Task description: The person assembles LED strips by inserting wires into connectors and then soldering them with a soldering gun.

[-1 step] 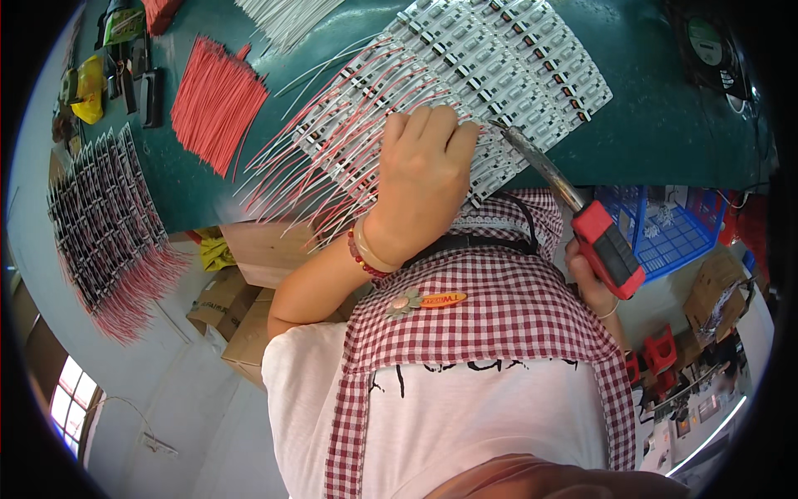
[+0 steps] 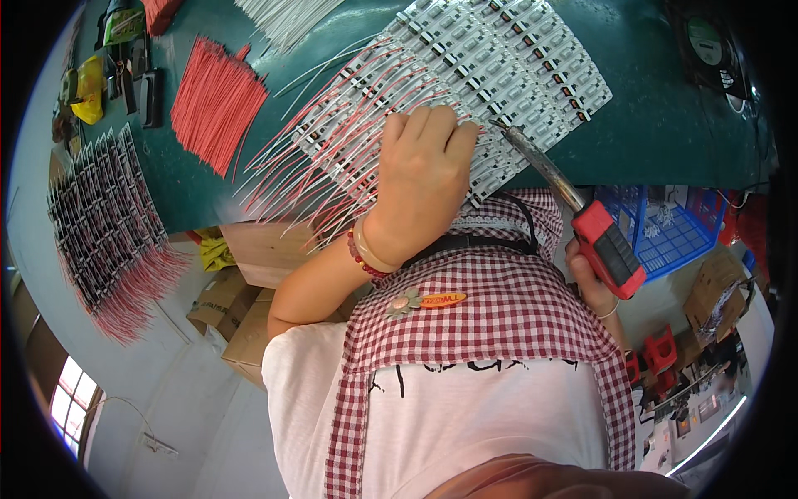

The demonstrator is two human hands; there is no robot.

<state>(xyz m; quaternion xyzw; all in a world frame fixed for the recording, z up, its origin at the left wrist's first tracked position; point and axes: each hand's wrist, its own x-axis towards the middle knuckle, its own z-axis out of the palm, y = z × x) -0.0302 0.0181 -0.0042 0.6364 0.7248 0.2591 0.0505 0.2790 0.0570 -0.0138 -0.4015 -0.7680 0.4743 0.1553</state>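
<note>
My left hand [image 2: 426, 170] is closed over a panel of small circuit boards [image 2: 540, 71], its fingertips pinched at what looks like a thin wire. Many red and white wires [image 2: 320, 154] fan out leftward from the boards, some passing under that hand. My right hand [image 2: 588, 279] grips a soldering iron [image 2: 611, 249] by its red and black handle; the handle hides part of the fingers. The iron's metal shaft slants up and left, its tip just right of my left fingertips, close over the boards.
Bundles of red wires [image 2: 218, 104] and white wires [image 2: 287, 18] lie on the green table [image 2: 665, 137]. A stack of wired boards [image 2: 108, 220] hangs over its left edge. Black devices and a yellow object [image 2: 88, 90] sit far left. A blue basket [image 2: 677, 237] stands below right, cardboard boxes [image 2: 229, 303] below left.
</note>
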